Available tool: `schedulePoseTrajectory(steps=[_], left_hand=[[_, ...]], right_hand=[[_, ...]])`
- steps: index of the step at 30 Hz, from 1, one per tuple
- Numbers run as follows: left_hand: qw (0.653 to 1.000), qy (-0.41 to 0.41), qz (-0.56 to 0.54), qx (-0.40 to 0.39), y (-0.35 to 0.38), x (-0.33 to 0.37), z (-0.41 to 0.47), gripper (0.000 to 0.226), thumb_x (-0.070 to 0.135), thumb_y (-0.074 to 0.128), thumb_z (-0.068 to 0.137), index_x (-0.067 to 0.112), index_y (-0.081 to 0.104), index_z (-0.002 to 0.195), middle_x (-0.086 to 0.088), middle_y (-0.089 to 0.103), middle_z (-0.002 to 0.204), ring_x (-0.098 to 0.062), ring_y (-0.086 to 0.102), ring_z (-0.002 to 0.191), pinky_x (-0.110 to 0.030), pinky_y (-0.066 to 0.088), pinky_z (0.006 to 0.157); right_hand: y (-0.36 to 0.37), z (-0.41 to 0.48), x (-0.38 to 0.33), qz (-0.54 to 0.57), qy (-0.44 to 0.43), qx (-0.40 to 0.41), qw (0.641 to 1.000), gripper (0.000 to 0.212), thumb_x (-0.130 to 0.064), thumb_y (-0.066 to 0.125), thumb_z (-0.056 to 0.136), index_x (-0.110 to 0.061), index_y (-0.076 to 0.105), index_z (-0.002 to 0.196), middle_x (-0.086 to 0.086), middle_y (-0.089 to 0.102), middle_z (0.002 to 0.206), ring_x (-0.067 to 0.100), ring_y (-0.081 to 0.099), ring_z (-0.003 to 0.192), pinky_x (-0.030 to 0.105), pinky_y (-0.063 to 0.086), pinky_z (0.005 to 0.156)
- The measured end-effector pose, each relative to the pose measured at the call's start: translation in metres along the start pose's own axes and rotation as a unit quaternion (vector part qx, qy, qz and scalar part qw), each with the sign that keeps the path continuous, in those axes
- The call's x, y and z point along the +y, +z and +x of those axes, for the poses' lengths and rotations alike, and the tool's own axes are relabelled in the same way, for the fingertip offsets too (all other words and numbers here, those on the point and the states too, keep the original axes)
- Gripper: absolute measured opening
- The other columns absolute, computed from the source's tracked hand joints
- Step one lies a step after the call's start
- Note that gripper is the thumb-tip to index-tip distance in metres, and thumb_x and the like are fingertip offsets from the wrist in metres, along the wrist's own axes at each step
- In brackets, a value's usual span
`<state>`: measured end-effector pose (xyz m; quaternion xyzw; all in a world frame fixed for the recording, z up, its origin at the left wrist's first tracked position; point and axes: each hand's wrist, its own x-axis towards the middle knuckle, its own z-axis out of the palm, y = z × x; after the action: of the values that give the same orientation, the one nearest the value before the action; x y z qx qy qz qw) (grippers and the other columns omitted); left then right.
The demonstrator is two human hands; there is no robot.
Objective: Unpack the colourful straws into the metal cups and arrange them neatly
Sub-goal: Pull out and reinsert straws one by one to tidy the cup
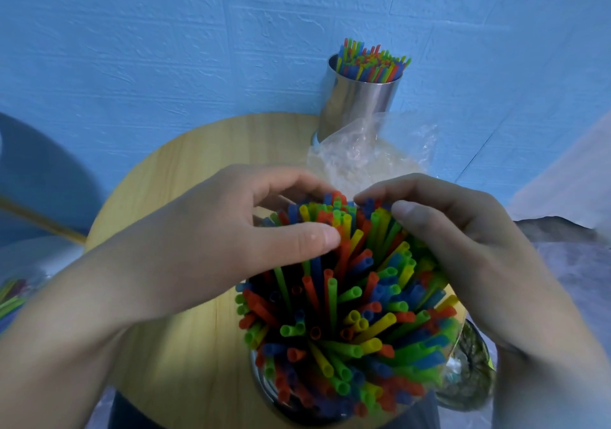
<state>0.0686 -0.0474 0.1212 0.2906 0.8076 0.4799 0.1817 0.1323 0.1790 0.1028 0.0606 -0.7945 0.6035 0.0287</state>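
A blue textured wall (165,48) is backing a round wooden table (185,170), and at the far left edge a few loose straws (11,296) are lying off the table, blurred. The left hand (211,240) is reaching in, its thumb and curled fingers pinching a tuft of the straws (337,296) that are standing splayed in the near metal cup (264,389) at the table's near edge. Judging by this, the unpacking looks nearly over and the tidying is in hand; the next move is likely calling for gathering the fanned tips upright without tugging any out. Farther back, the far metal cup (360,104) is standing against the wall, already filled, with a seemingly empty clear plastic bag (373,154) lying just in front of it, near the knuckles. The right hand (463,250) is cupping the bunch's right side, fingers curled round the tips. A glassy object (469,372), hard to identify, is crowding the near cup on the right.
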Motion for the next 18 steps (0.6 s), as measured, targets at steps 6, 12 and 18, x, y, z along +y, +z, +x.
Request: schedulePoseTrajectory(steps=[6,12,18], left_hand=[[0.999,-0.006,0.008,0.032,0.002,-0.004,-0.003,0.030,0.050,0.064,0.078,0.058,0.070,0.106,0.025,0.075,0.104,0.004,0.071,0.097,-0.033,0.059,0.087],[0.997,-0.010,0.023,0.069,0.010,0.001,-0.005,0.026,0.052,0.060,0.078,0.056,0.069,0.102,0.027,0.072,0.102,0.007,0.068,0.093,-0.032,0.055,0.081],[0.995,-0.027,0.058,0.073,0.012,0.003,-0.005,0.042,0.076,0.056,0.071,0.055,0.065,0.106,0.031,0.068,0.108,0.012,0.064,0.098,-0.028,0.052,0.082]], right_hand=[[0.001,0.001,0.001,0.004,-0.001,0.008,1.000,0.027,-0.026,0.049,0.098,-0.027,0.075,0.101,0.005,0.078,0.094,0.020,0.077,0.089,0.036,0.060,0.076],[0.001,0.000,0.000,0.000,-0.007,0.000,1.000,0.025,-0.026,0.052,0.097,-0.028,0.075,0.102,0.003,0.078,0.096,0.018,0.076,0.093,0.030,0.060,0.078],[0.002,0.001,-0.001,-0.002,-0.012,0.005,1.000,0.022,-0.030,0.055,0.095,-0.029,0.076,0.102,0.003,0.078,0.097,0.017,0.076,0.094,0.028,0.060,0.079]])
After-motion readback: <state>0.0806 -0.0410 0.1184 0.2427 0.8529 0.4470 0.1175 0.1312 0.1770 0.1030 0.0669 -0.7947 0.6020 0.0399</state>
